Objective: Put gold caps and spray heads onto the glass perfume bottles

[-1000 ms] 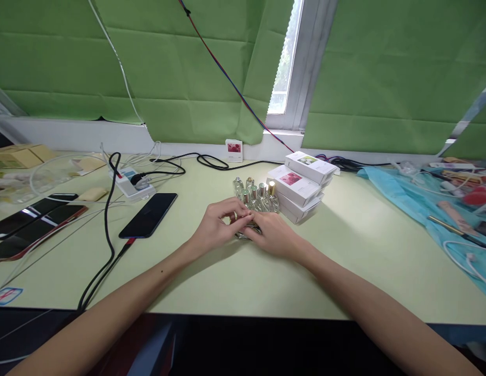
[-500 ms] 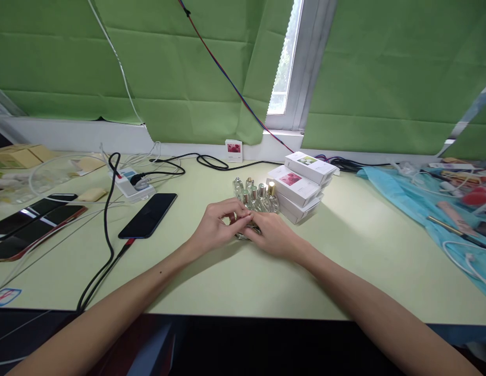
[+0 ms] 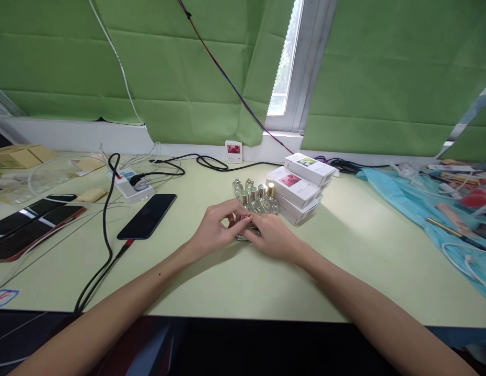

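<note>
No txt legible anywhere, incl. wht boxes (image 3: pixel 293 189) & desk sticker (image 3: pixel 4 298).

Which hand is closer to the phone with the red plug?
The left hand. It is just to the right of the phone; the right hand is farther right, beyond the left one.

black phone (image 3: pixel 147 216) | power strip (image 3: pixel 138 195) just behind it | blue sheet (image 3: pixel 388 189), right | green blinds (image 3: pixel 180 78) hanging behind
</note>
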Tool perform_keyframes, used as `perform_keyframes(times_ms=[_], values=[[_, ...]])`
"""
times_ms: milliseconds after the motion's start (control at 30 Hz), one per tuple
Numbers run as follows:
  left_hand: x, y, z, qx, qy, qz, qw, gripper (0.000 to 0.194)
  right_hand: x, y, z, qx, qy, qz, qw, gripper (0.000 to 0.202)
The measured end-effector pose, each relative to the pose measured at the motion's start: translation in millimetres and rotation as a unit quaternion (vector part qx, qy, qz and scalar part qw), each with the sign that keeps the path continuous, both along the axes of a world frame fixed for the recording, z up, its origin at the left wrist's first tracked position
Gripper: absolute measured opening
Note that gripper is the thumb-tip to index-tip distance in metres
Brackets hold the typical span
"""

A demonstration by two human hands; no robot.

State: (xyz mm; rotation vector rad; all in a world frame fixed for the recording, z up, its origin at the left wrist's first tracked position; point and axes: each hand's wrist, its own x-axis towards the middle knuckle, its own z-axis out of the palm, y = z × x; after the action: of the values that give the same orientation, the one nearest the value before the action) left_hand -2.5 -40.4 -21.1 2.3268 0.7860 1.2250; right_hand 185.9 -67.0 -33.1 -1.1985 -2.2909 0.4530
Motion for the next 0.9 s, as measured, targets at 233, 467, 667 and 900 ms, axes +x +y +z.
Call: perform_keyframes(times_ms=[233,467,667,900], values=[[-0.6,-1.1,3.9,-0.043,0.016,0.005,0.999,0.011,0.9,-0.2,-0.1,0.002,-0.001,0.000,1.000,0.017],[-0.3,-0.7,5.1,-0.062,0.016,-0.006,0.998,0.010,0.4,0.9,-2.2,0.004,-0.010,-0.003,1.000,0.018],[-1.2,-0.4,5.2,-0.064,0.018,-0.007,0.998,0.010,0.5,1.4,-3.1,0.010,-0.016,-0.004,1.000,0.018],[-1.8,-0.3,5.2,-0.041,0.023,-0.008,0.999,0.011,0.9,1.0,-3.5,0.014,-0.009,0.003,1.000,0.019]])
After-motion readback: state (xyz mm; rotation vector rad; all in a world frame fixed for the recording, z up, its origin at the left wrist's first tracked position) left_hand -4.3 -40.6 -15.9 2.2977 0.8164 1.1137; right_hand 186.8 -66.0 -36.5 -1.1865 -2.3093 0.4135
